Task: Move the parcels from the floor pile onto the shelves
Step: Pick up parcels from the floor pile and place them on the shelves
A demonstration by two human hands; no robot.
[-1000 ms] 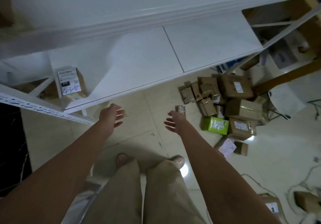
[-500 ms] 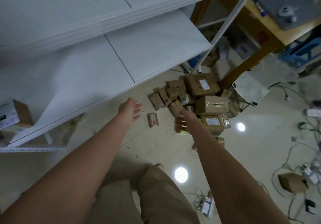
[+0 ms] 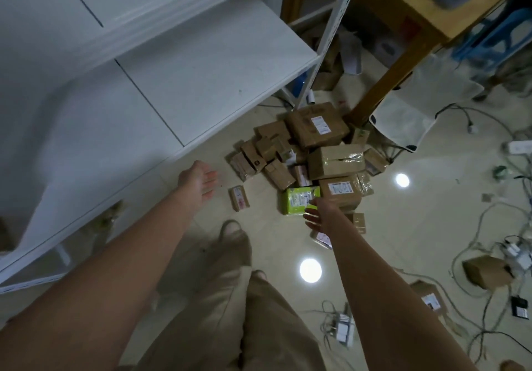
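Note:
A pile of brown cardboard parcels (image 3: 334, 161) lies on the tiled floor beside the white shelf unit (image 3: 201, 76). A bright green parcel (image 3: 296, 201) sits at the pile's near edge. One small brown parcel (image 3: 239, 197) lies apart, to the pile's left. My right hand (image 3: 322, 213) is stretched out, fingers spread and holding nothing, just in front of the green parcel. Above the floor between the shelf edge and the small parcel, my left hand (image 3: 198, 182) hangs with relaxed fingers and holds nothing.
A wooden table leg (image 3: 394, 68) stands behind the pile. Cables and chargers (image 3: 489, 255) trail across the floor at right, with loose boxes (image 3: 486, 271) among them. My legs and feet (image 3: 233, 255) are below.
The view has swung right and down towards the pile. Both arms have reached further forward, and the right hand now sits by the green parcel.

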